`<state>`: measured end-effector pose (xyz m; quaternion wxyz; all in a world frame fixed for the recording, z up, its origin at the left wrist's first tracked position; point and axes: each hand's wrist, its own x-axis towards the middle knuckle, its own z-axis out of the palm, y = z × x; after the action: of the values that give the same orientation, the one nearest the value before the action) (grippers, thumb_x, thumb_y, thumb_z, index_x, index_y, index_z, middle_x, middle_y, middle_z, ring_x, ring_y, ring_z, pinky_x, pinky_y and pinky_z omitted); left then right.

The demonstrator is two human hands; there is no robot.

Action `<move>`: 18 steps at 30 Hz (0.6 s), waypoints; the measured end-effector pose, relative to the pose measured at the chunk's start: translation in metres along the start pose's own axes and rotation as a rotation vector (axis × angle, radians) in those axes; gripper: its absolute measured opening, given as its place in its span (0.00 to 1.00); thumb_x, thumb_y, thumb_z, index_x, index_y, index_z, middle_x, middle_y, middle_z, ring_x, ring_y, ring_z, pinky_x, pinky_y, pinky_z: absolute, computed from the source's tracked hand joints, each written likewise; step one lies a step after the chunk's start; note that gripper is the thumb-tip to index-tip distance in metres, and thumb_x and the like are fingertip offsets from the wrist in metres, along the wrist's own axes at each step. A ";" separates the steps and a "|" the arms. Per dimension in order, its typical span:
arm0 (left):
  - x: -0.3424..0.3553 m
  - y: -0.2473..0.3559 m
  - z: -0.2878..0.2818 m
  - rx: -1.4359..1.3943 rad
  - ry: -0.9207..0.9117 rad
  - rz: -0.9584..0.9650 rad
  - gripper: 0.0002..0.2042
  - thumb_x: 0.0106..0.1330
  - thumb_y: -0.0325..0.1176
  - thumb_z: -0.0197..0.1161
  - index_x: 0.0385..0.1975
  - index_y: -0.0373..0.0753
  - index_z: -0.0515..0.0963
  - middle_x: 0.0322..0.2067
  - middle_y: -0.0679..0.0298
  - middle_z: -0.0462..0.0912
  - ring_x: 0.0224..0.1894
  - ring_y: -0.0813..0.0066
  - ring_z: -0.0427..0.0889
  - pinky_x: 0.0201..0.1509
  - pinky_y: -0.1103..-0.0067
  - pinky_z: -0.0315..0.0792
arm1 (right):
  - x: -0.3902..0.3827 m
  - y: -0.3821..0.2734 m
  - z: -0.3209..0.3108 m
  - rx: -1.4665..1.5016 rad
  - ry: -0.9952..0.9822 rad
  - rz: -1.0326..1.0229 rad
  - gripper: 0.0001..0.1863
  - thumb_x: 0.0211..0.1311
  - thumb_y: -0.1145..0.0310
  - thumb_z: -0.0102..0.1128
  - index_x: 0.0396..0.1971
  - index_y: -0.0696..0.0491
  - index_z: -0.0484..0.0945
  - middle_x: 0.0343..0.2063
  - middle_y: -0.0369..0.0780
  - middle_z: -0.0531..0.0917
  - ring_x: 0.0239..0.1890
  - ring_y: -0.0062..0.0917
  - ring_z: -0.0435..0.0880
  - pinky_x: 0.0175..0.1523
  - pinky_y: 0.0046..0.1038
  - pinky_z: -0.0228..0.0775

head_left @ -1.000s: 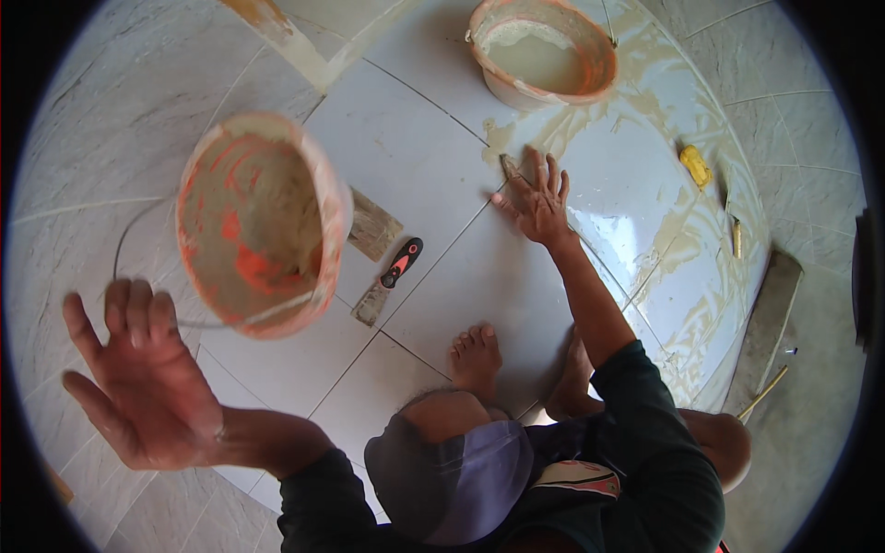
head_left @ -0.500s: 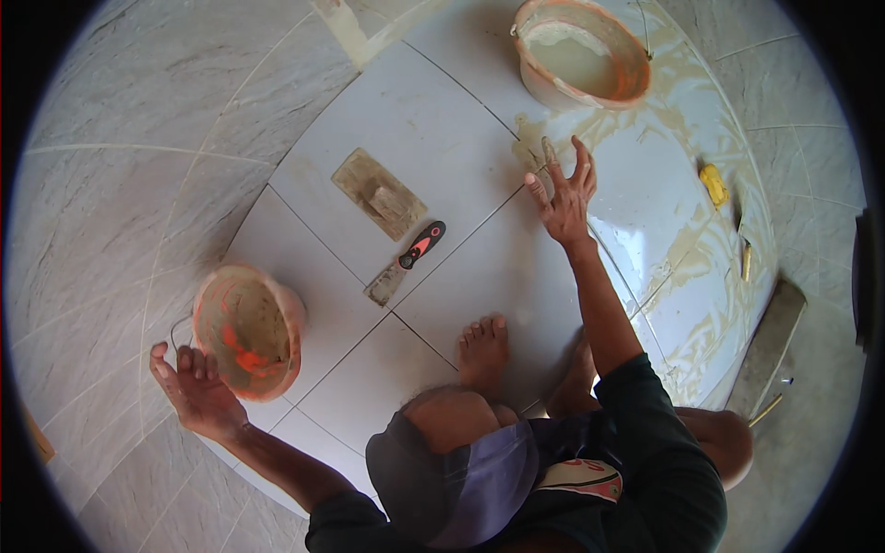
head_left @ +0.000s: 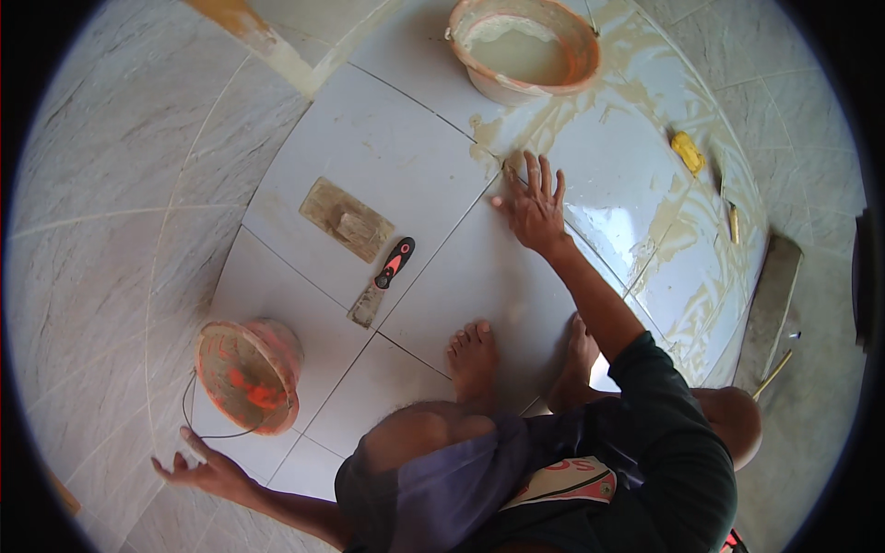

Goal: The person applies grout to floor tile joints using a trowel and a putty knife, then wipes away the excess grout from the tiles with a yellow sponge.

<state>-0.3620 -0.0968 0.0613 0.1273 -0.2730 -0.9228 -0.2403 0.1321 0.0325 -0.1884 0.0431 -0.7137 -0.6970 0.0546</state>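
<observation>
Pale tiles (head_left: 369, 129) lay beneath right hand (head_left: 537, 217), fingers apart. Two buckets (head_left: 502, 89) (head_left: 287, 348) stood: one beyond, one just past left hand (head_left: 208, 472), fingers also apart.

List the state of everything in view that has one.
Left bucket: inside coated with paste
Far bucket: partly filled, cloudy liquid
Float: lying flat, handle up, dirty
Putty knife: lying, blade smeared
Floor tiles: paste-smeared at right
Left hand: fingers parted, beside left bucket, contact unclear
Right hand: fingers spread, palm down at floor tiles
</observation>
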 end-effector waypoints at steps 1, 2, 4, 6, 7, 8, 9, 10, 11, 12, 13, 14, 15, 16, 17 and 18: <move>-0.010 0.017 -0.003 -0.081 0.104 0.098 0.39 0.65 0.55 0.64 0.69 0.41 0.57 0.53 0.50 0.73 0.56 0.58 0.75 0.56 0.61 0.70 | 0.008 0.003 -0.006 -0.132 -0.131 -0.014 0.39 0.67 0.48 0.54 0.72 0.52 0.57 0.70 0.52 0.57 0.74 0.46 0.49 0.74 0.59 0.37; -0.022 0.034 -0.005 -0.165 0.205 0.196 0.38 0.65 0.54 0.65 0.68 0.40 0.58 0.54 0.50 0.72 0.56 0.58 0.74 0.57 0.61 0.69 | 0.012 0.003 -0.014 -0.262 -0.267 -0.025 0.37 0.68 0.52 0.52 0.72 0.54 0.57 0.69 0.51 0.57 0.73 0.46 0.50 0.74 0.59 0.36; -0.033 0.049 0.005 -0.362 0.222 0.307 0.36 0.63 0.48 0.70 0.65 0.36 0.60 0.51 0.51 0.73 0.54 0.59 0.74 0.57 0.63 0.69 | 0.023 -0.021 -0.015 -0.487 -0.347 -0.027 0.33 0.63 0.66 0.55 0.68 0.59 0.62 0.57 0.51 0.74 0.64 0.43 0.67 0.70 0.59 0.48; -0.045 0.048 0.028 -0.683 0.197 0.558 0.33 0.62 0.42 0.72 0.60 0.33 0.62 0.50 0.53 0.72 0.53 0.62 0.74 0.55 0.66 0.69 | 0.033 -0.037 0.000 -0.827 -0.406 -0.248 0.27 0.57 0.71 0.57 0.58 0.61 0.72 0.31 0.45 0.82 0.36 0.37 0.79 0.61 0.59 0.60; -0.051 0.052 0.038 -0.728 0.152 0.619 0.32 0.61 0.39 0.74 0.58 0.33 0.63 0.49 0.53 0.73 0.52 0.63 0.74 0.54 0.67 0.69 | 0.040 -0.054 -0.009 -0.952 -0.600 -0.375 0.21 0.55 0.72 0.60 0.50 0.61 0.79 0.26 0.45 0.82 0.29 0.35 0.81 0.56 0.58 0.64; -0.065 0.061 0.050 -0.758 0.093 0.600 0.28 0.64 0.39 0.70 0.57 0.32 0.63 0.49 0.53 0.73 0.52 0.62 0.74 0.53 0.66 0.70 | 0.044 -0.055 -0.017 -0.962 -0.601 -0.346 0.21 0.55 0.72 0.60 0.50 0.61 0.79 0.26 0.45 0.82 0.29 0.35 0.81 0.56 0.58 0.64; -0.071 0.050 0.063 -0.801 -0.040 0.614 0.26 0.66 0.39 0.68 0.55 0.32 0.65 0.48 0.53 0.73 0.52 0.60 0.74 0.53 0.65 0.70 | 0.049 -0.054 -0.025 -0.857 -0.689 -0.292 0.17 0.55 0.70 0.61 0.45 0.58 0.81 0.25 0.45 0.82 0.28 0.35 0.81 0.53 0.58 0.65; -0.075 0.041 0.074 -0.840 -0.174 0.629 0.23 0.68 0.40 0.65 0.53 0.32 0.66 0.47 0.53 0.73 0.52 0.58 0.75 0.52 0.64 0.71 | 0.055 -0.051 -0.034 -0.748 -0.773 -0.238 0.13 0.54 0.68 0.61 0.40 0.56 0.83 0.25 0.45 0.81 0.27 0.35 0.81 0.49 0.59 0.66; -0.084 0.055 0.075 -1.091 -0.322 0.305 0.21 0.69 0.41 0.63 0.51 0.32 0.67 0.46 0.53 0.73 0.51 0.58 0.75 0.52 0.65 0.71 | 0.068 -0.053 -0.051 -0.532 -0.776 -0.194 0.13 0.55 0.62 0.61 0.36 0.54 0.84 0.24 0.46 0.83 0.21 0.39 0.80 0.48 0.56 0.69; -0.100 0.062 0.075 -1.076 -0.374 0.315 0.20 0.69 0.41 0.62 0.50 0.32 0.67 0.45 0.54 0.74 0.50 0.58 0.75 0.51 0.66 0.71 | 0.079 -0.051 -0.064 -0.522 -0.758 -0.181 0.13 0.55 0.62 0.61 0.36 0.54 0.84 0.24 0.46 0.83 0.21 0.39 0.80 0.48 0.56 0.69; -0.117 0.069 0.078 -1.070 -0.433 0.318 0.19 0.70 0.41 0.61 0.49 0.31 0.68 0.43 0.54 0.74 0.48 0.58 0.75 0.50 0.66 0.71 | 0.090 -0.041 -0.080 -0.132 -0.399 -0.186 0.12 0.57 0.61 0.59 0.33 0.54 0.83 0.26 0.48 0.84 0.22 0.42 0.82 0.47 0.54 0.71; -0.136 0.060 0.086 -0.809 -0.377 0.649 0.19 0.69 0.40 0.61 0.49 0.31 0.68 0.42 0.55 0.74 0.47 0.59 0.75 0.50 0.68 0.71 | 0.100 -0.030 -0.104 0.237 -0.031 -0.188 0.13 0.58 0.60 0.58 0.31 0.54 0.83 0.28 0.49 0.85 0.24 0.45 0.83 0.47 0.52 0.73; -0.151 0.052 0.093 -0.837 -0.385 0.661 0.19 0.69 0.40 0.61 0.49 0.31 0.68 0.42 0.55 0.74 0.47 0.59 0.75 0.50 0.68 0.71 | 0.121 -0.024 -0.127 0.312 0.003 -0.093 0.14 0.59 0.59 0.57 0.31 0.54 0.83 0.31 0.50 0.85 0.30 0.45 0.85 0.49 0.48 0.74; -0.165 0.041 0.099 -0.799 -0.443 0.614 0.21 0.68 0.41 0.62 0.51 0.32 0.68 0.42 0.56 0.74 0.46 0.61 0.75 0.49 0.68 0.71 | 0.147 -0.022 -0.152 0.388 0.043 -0.004 0.15 0.60 0.58 0.56 0.32 0.55 0.83 0.34 0.51 0.86 0.36 0.44 0.86 0.51 0.45 0.75; -0.178 0.030 0.105 -0.762 -0.497 0.572 0.22 0.68 0.41 0.63 0.53 0.33 0.68 0.42 0.57 0.75 0.45 0.62 0.76 0.48 0.69 0.71 | 0.172 -0.010 -0.145 0.376 0.072 0.009 0.15 0.60 0.58 0.56 0.32 0.55 0.83 0.34 0.51 0.86 0.36 0.44 0.86 0.51 0.45 0.75; -0.192 0.021 0.113 -0.735 -0.561 0.529 0.23 0.67 0.42 0.64 0.54 0.33 0.68 0.42 0.57 0.75 0.44 0.63 0.76 0.47 0.69 0.71 | 0.197 0.014 -0.122 0.247 0.097 0.038 0.14 0.59 0.59 0.57 0.32 0.54 0.84 0.38 0.50 0.86 0.41 0.41 0.86 0.52 0.43 0.75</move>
<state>-0.2048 -0.1082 -0.0970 -0.1721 -0.5768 -0.6759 -0.4253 0.1671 0.2310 -0.0727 0.1631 -0.7179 -0.6683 0.1064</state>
